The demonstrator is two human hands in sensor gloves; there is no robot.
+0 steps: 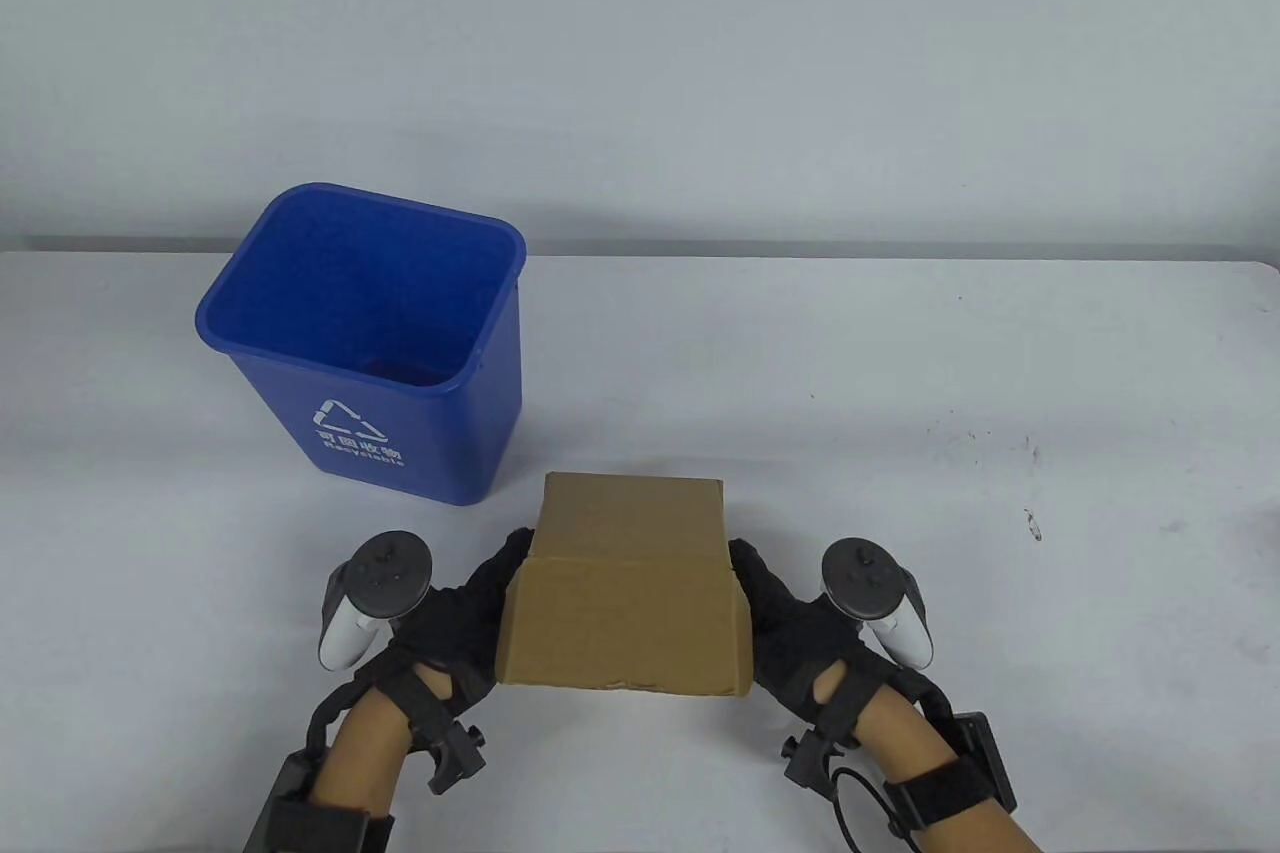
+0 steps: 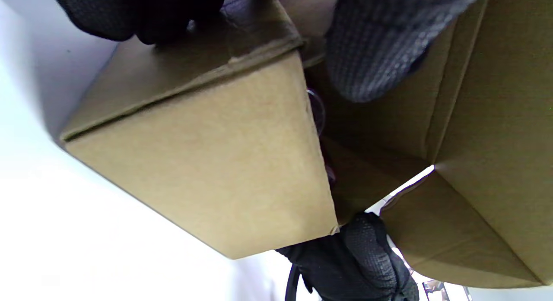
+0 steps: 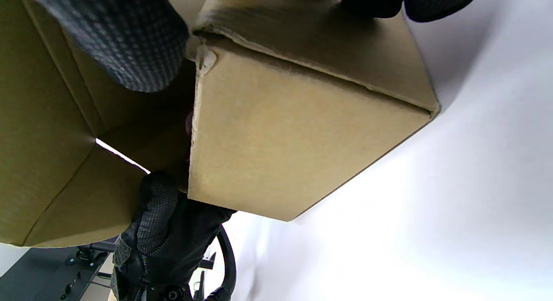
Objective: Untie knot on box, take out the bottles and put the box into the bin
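On the white table (image 1: 900,373), against a pale wall, the blue bin (image 1: 380,343) reads "Recyclable" under a recycling triangle. Just in front of it, the left hand (image 1: 455,608) and right hand (image 1: 790,618) grip the cardboard box (image 1: 625,583) by its sides, thumbs curled inside its open flaps.

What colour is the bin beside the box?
The bin is blue, with a white recycling mark on its front; the table view shows it best.

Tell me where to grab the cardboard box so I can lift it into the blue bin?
Probably the cardboard box by its two short end walls, one hand from each side, as the left hand and right hand do: those walls are flat and the flap hangs open.
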